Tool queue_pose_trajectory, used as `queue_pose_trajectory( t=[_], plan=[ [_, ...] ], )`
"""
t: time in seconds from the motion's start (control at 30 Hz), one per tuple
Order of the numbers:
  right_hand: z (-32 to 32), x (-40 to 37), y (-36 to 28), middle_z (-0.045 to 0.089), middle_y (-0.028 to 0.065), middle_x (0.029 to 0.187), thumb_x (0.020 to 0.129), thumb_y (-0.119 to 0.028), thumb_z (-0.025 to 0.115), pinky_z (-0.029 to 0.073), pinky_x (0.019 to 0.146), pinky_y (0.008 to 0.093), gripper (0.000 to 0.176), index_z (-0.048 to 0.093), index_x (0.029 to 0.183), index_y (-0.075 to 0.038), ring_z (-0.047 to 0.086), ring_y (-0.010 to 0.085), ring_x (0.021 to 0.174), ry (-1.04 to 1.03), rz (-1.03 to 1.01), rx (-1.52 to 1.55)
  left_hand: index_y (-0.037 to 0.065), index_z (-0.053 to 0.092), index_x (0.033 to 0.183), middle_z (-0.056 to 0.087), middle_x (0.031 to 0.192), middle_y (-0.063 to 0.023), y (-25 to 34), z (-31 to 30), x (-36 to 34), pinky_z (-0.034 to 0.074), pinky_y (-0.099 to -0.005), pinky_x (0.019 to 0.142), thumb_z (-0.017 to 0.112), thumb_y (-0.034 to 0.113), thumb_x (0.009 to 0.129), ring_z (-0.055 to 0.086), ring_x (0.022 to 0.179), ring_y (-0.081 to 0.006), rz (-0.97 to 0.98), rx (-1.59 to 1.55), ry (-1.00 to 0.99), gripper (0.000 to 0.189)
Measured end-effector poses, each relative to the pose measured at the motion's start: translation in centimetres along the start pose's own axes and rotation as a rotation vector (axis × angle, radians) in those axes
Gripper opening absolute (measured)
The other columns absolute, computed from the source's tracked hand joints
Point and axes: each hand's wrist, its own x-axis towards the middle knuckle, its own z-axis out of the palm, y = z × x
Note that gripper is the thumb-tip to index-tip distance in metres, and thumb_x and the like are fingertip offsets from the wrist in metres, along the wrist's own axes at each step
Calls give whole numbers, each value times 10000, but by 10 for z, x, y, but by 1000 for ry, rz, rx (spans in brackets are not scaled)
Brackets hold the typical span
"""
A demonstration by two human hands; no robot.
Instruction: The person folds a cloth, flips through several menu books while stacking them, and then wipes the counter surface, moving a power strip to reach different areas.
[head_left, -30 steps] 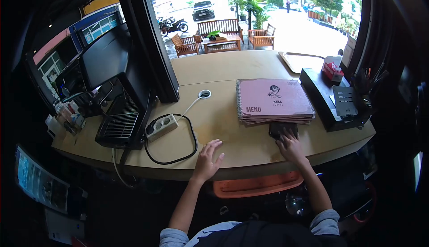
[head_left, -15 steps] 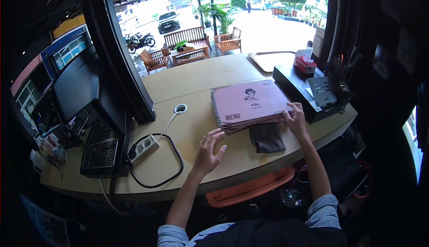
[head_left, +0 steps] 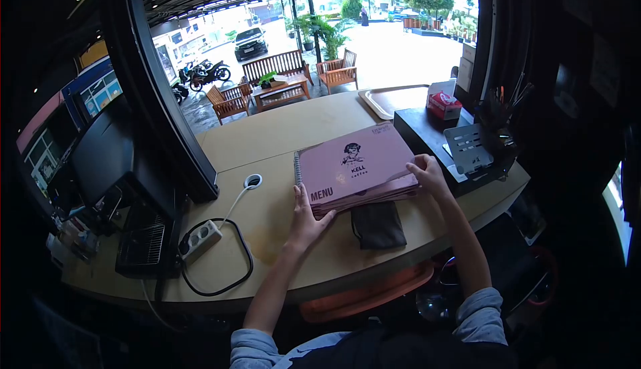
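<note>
A stack of pink spiral-bound menus [head_left: 350, 166] is held just above the wooden counter [head_left: 287, 128], tilted up at its far side. My left hand [head_left: 305, 219] grips the stack's near left corner. My right hand [head_left: 427, 175] grips its right edge. A dark cloth [head_left: 378, 225] lies flat on the counter just below the stack, between my two hands.
A black box with a stand [head_left: 454, 148] sits right of the menus, a red and white tissue box [head_left: 443, 104] and a tray [head_left: 387, 100] behind it. A power strip [head_left: 199, 239] with a looped black cable lies left, beside a dark machine [head_left: 133, 189] and a black post [head_left: 160, 95].
Both hands left the counter and the cloth and closed on the menu stack's edges. The stack has lifted and shifted left. The view has swung right.
</note>
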Motion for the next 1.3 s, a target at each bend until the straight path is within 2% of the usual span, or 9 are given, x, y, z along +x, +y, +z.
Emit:
queue_pose_trajectory(
  t=[0.13,0.33,0.43,0.57,0.7,0.83,0.97,1.17,1.3],
  plan=[
    [-8,-15,-64,531,94,1151,859,-232,629,488,807,329,424,456,1197,-42,573,193,987,-143,18,872,-79,168,1387,229,1401,-333,-3,3,7,299,-415,1071,765,406,689,311,1289,-428,8,-44,62,1039],
    [27,-30,-135,434,91,1334,924,-210,525,460,873,324,478,348,1346,-72,523,196,1122,-285,-296,1033,-57,359,1302,452,1179,-238,8,-5,26,380,-422,969,712,429,738,457,1084,-358,-111,139,208,824],
    [40,-35,-161,381,103,1390,933,-211,515,422,941,332,516,315,1381,-50,483,219,1183,-508,-474,831,-42,521,1165,536,1043,-231,-12,0,42,456,-443,837,528,311,902,550,921,-376,46,131,287,441],
    [56,-42,-158,422,159,1356,891,-254,588,384,998,375,582,328,1373,-56,434,276,1241,-566,-485,672,-71,585,928,607,783,-177,-21,-11,39,480,-392,581,465,212,935,610,636,-271,233,-2,496,308],
    [78,-37,-97,314,187,1425,783,-440,661,280,1041,536,780,312,1379,-76,304,353,1322,-496,-588,-108,-27,576,705,540,503,-50,-27,-22,28,406,-308,477,444,205,950,532,465,-136,69,-291,411,362],
    [97,-57,-65,195,148,1489,808,-489,598,195,1048,605,789,267,1404,-93,198,337,1372,-501,-670,-529,-33,577,718,551,524,-42,-23,-32,22,400,-302,464,453,209,951,512,456,-114,75,-330,428,358],
    [97,-62,-63,218,130,1485,829,-359,594,192,1055,597,718,257,1418,-126,214,340,1367,-361,-699,-491,-52,594,819,607,683,-34,-8,-47,21,424,-265,548,461,207,953,539,588,-89,47,-546,446,320],
    [87,-61,-66,326,124,1439,817,-93,519,301,1023,561,606,342,1390,-173,339,341,1311,-178,-788,-487,-92,571,928,575,752,-35,0,-54,28,382,-262,565,457,202,955,463,639,-74,61,-758,559,316],
    [87,-57,-41,386,124,1401,797,-140,559,343,1000,524,583,395,1356,-151,434,329,1235,-53,-855,-650,-87,563,928,544,692,-37,-2,-60,16,380,-275,544,452,134,944,448,582,-92,138,-569,562,248]
  ],
)
